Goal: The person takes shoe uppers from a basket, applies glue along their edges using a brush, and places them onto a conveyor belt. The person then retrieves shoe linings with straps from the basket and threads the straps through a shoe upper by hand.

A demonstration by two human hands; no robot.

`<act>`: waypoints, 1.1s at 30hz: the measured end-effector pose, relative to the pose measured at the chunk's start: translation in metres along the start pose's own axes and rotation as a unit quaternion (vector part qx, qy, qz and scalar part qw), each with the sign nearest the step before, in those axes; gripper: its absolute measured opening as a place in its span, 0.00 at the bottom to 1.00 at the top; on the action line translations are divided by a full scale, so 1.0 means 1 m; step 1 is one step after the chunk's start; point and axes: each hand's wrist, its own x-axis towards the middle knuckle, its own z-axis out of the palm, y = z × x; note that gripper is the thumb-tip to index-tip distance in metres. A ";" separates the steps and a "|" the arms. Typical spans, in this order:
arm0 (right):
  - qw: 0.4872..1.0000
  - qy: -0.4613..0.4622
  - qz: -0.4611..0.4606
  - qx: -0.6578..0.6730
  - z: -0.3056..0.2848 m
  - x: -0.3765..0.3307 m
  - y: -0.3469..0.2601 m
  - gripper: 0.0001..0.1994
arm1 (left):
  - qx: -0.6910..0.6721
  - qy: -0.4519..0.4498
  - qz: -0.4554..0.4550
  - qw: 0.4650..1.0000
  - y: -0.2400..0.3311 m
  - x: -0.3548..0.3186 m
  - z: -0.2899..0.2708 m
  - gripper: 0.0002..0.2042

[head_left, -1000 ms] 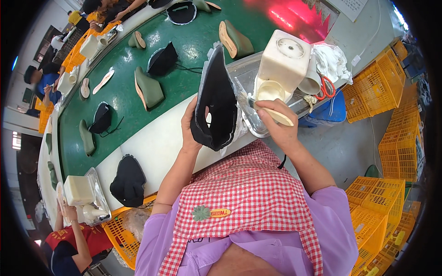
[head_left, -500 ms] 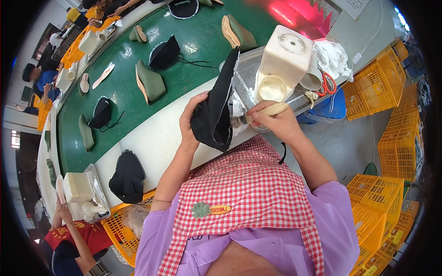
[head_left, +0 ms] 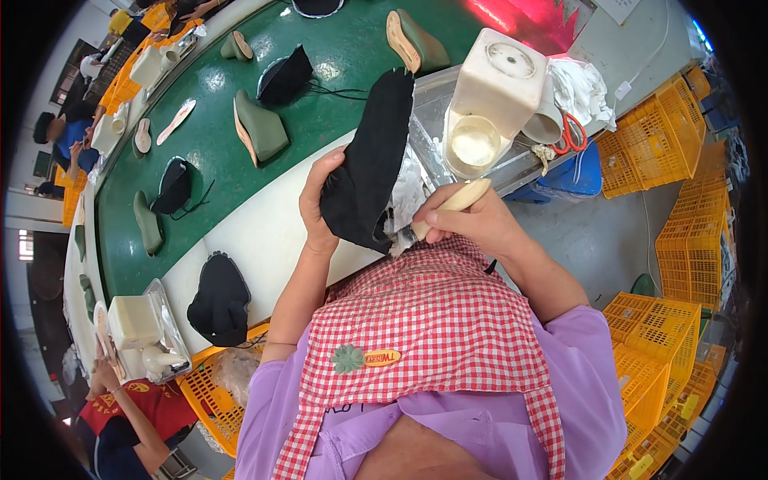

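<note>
Head view: the left hand grips a black suede-like shoe upper, fingers wrapped round its left edge with the thumb over the front face. The upper is held raised above the white bench edge, long and tapering, standing roughly upright with its narrow end at top near the cream plastic glue dispenser. Its surface is matt and dark, uniformly black; the top rim shows small notches, and the lower end widens into a rounded fold just beside the right fingertips.

The right hand is clenched round a pale wooden-handled brush, fingers curled over the handle and the thumb under it. The bristle end points left and touches the lower right edge of the upper, below the left fingers; the bristles themselves are partly hidden and look whitish.

Beyond the fingers, the green conveyor belt carries olive-green shoe lasts and further black uppers. Red-handled scissors lie to the right of the dispenser, well apart from either hand. Another black upper lies on the white bench, left of the left forearm.
</note>
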 end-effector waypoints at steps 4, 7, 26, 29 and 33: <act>0.997 -0.035 -0.019 0.071 -0.006 -0.007 -0.007 0.08 | 0.038 -0.015 0.020 0.999 0.002 0.000 -0.004 0.24; 0.996 -0.042 -0.026 0.074 -0.005 -0.004 -0.005 0.08 | 0.040 -0.007 0.013 0.999 0.003 -0.001 -0.003 0.25; 0.961 0.172 -0.212 -0.035 -0.037 0.018 -0.005 0.09 | -0.325 0.219 -0.268 0.880 0.043 0.020 -0.039 0.22; 0.946 0.190 -0.256 -0.064 -0.028 0.020 -0.009 0.09 | -0.321 0.202 -0.330 0.864 0.042 0.025 -0.046 0.19; 0.897 0.139 -0.365 -0.209 -0.020 0.030 -0.016 0.08 | -0.358 0.212 -0.441 0.795 0.056 0.029 -0.032 0.16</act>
